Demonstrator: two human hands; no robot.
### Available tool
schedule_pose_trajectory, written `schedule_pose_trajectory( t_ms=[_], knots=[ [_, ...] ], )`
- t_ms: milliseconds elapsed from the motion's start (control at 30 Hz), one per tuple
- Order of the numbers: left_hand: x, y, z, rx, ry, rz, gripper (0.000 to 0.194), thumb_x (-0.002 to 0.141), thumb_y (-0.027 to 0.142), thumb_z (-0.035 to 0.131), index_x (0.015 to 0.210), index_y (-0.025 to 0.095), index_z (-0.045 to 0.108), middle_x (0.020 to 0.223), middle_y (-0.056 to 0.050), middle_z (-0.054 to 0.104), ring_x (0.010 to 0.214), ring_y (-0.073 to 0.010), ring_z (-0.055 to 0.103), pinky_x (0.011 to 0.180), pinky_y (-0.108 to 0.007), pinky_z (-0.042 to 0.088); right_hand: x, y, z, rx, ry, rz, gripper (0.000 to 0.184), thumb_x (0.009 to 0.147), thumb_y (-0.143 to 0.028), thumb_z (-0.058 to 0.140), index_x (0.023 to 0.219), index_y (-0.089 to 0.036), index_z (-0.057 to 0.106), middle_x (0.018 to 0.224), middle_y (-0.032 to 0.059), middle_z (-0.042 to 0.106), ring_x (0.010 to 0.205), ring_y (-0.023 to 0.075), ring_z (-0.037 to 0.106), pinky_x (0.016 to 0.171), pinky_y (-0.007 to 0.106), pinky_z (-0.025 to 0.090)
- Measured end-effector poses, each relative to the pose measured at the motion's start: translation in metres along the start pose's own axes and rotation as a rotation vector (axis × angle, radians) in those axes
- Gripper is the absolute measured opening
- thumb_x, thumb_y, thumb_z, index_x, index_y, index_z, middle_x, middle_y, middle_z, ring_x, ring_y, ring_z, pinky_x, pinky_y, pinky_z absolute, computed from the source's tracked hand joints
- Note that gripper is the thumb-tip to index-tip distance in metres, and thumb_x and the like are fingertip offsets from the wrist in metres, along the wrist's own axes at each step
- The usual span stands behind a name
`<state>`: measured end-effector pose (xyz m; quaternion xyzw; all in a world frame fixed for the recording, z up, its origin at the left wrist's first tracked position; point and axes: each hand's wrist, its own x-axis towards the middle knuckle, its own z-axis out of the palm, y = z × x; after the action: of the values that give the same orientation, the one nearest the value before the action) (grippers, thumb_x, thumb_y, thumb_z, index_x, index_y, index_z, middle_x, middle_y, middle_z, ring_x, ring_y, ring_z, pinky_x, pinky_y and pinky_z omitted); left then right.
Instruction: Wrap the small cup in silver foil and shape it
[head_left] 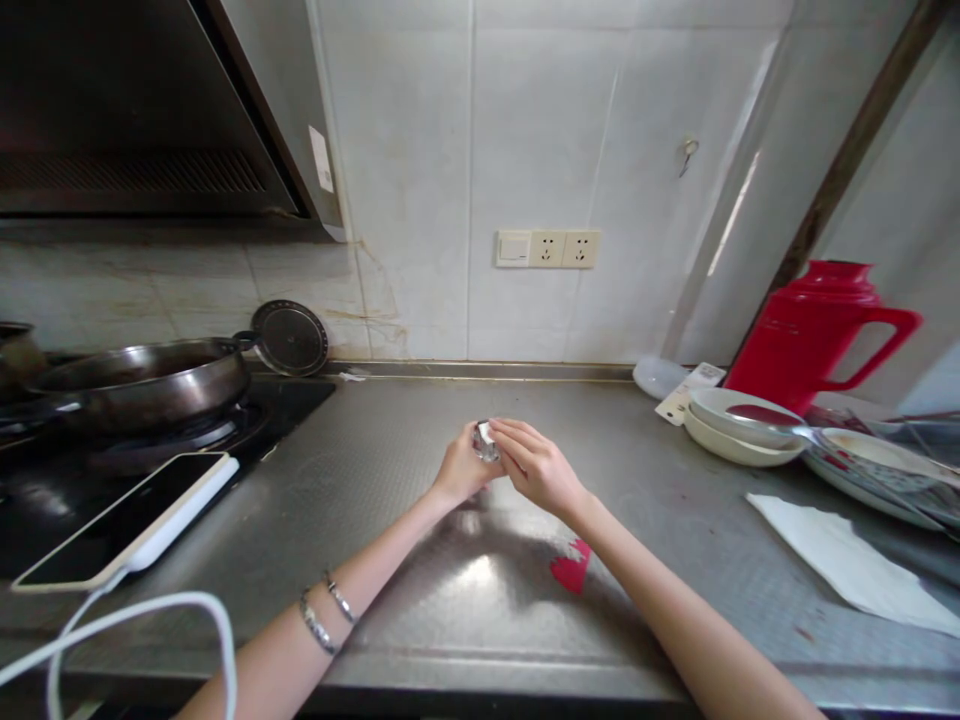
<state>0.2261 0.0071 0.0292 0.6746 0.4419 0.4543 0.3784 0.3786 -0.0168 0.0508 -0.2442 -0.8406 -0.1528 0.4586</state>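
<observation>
Above the middle of the steel counter, my left hand (463, 468) is closed around a small, shiny, round object (486, 443) that looks like clear glass or foil. Its lower part is hidden by my fingers, so I cannot tell its kind. My right hand (534, 462) reaches over from the other side, fingers bent together over the object's top. A small white piece (485, 430) shows at those fingertips, against the shiny rim. On the counter below, nearer to my right forearm, lies a torn red scrap (571, 567) with a jagged edge.
To the left, a metal pan (150, 385) stands on the black stove, with a phone (124, 525) and white cable (187, 600) in front. Stacked bowls (739, 445), a red thermos jug (814, 335) and a white paper sheet (851, 560) are on the right. A tiled wall rises behind.
</observation>
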Motion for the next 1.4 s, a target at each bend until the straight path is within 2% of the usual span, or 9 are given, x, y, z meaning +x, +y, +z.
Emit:
schedule_pose_trajectory(
  t_ms=[333, 467, 633, 833, 933, 1033, 1200, 1300, 1400],
  knots=[
    [0.008, 0.003, -0.009, -0.204, -0.001, -0.083, 0.057, 0.055, 0.029, 0.078, 0.102, 0.016, 0.049, 0.072, 0.003, 0.058, 0.051, -0.0092, 0.054, 0.037, -0.019, 0.047, 0.0, -0.01, 0.003, 0.064, 0.008, -0.064, 0.031, 0.085, -0.007, 0.049, 0.111, -0.019, 0.062, 0.101, 0.0115, 0.071, 0.103, 0.0241, 0.064, 0.084, 0.042, 0.057],
    [0.006, 0.007, -0.011, -0.246, -0.007, -0.095, 0.054, 0.054, 0.031, 0.079, 0.096, 0.016, 0.048, 0.072, 0.004, 0.058, 0.049, -0.0079, 0.053, 0.038, -0.02, 0.048, 0.002, -0.014, 0.001, 0.136, 0.034, -0.028, 0.029, 0.084, -0.005, 0.05, 0.106, -0.017, 0.064, 0.097, 0.0114, 0.071, 0.099, 0.023, 0.065, 0.081, 0.039, 0.057],
    [0.003, 0.016, -0.013, -0.278, -0.046, -0.128, 0.055, 0.054, 0.037, 0.081, 0.094, 0.016, 0.051, 0.072, 0.003, 0.058, 0.052, -0.0083, 0.053, 0.04, -0.021, 0.049, 0.008, -0.015, -0.007, 0.246, 0.12, 0.135, 0.022, 0.088, -0.012, 0.049, 0.098, -0.021, 0.066, 0.091, 0.0079, 0.072, 0.09, 0.0203, 0.067, 0.077, 0.036, 0.057],
    [0.003, 0.024, -0.016, -0.277, -0.072, -0.21, 0.053, 0.057, 0.035, 0.083, 0.097, 0.015, 0.053, 0.068, 0.005, 0.056, 0.044, -0.0051, 0.049, 0.04, -0.02, 0.048, 0.01, 0.0, -0.007, 0.214, 0.307, 0.433, 0.019, 0.091, -0.023, 0.051, 0.098, -0.023, 0.069, 0.098, 0.0079, 0.073, 0.094, 0.0218, 0.067, 0.085, 0.04, 0.055],
    [0.003, 0.024, -0.018, -0.263, -0.146, -0.226, 0.049, 0.058, 0.036, 0.082, 0.094, 0.014, 0.056, 0.068, 0.003, 0.058, 0.043, -0.0052, 0.049, 0.039, -0.02, 0.048, 0.004, 0.007, 0.003, 0.244, 0.269, 0.476, 0.022, 0.091, -0.024, 0.05, 0.104, -0.024, 0.068, 0.107, 0.0082, 0.071, 0.104, 0.0228, 0.065, 0.092, 0.043, 0.052],
    [0.003, 0.024, -0.02, -0.277, -0.2, -0.214, 0.048, 0.059, 0.041, 0.082, 0.093, 0.014, 0.06, 0.069, 0.002, 0.059, 0.045, -0.0063, 0.051, 0.04, -0.02, 0.049, 0.0, 0.008, 0.008, 0.35, 0.12, 0.468, 0.028, 0.09, -0.019, 0.047, 0.112, -0.024, 0.065, 0.119, 0.0083, 0.067, 0.115, 0.0233, 0.06, 0.099, 0.046, 0.048],
    [0.005, 0.025, -0.026, -0.29, -0.226, -0.238, 0.053, 0.062, 0.05, 0.078, 0.098, 0.015, 0.063, 0.066, 0.002, 0.06, 0.044, -0.0075, 0.053, 0.043, -0.023, 0.052, -0.001, 0.003, 0.004, 0.506, -0.135, 0.408, 0.067, 0.076, -0.01, 0.059, 0.138, -0.027, 0.042, 0.147, 0.0099, 0.04, 0.134, 0.0275, 0.04, 0.104, 0.05, 0.042],
    [0.005, 0.026, -0.028, -0.289, -0.256, -0.258, 0.051, 0.065, 0.052, 0.075, 0.096, 0.014, 0.065, 0.065, 0.0, 0.06, 0.046, -0.0096, 0.055, 0.044, -0.024, 0.052, -0.002, 0.003, 0.008, 0.522, -0.146, 0.371, 0.083, 0.072, -0.013, 0.068, 0.144, -0.027, 0.031, 0.151, 0.0128, 0.033, 0.137, 0.0277, 0.036, 0.104, 0.048, 0.042],
    [0.003, 0.026, -0.028, -0.311, -0.287, -0.254, 0.049, 0.065, 0.052, 0.075, 0.096, 0.014, 0.066, 0.064, 0.0, 0.06, 0.048, -0.0098, 0.056, 0.045, -0.022, 0.051, -0.004, 0.005, 0.013, 0.503, -0.108, 0.38, 0.079, 0.073, -0.019, 0.072, 0.142, -0.027, 0.035, 0.148, 0.014, 0.038, 0.134, 0.0271, 0.04, 0.102, 0.046, 0.045]
  ],
)
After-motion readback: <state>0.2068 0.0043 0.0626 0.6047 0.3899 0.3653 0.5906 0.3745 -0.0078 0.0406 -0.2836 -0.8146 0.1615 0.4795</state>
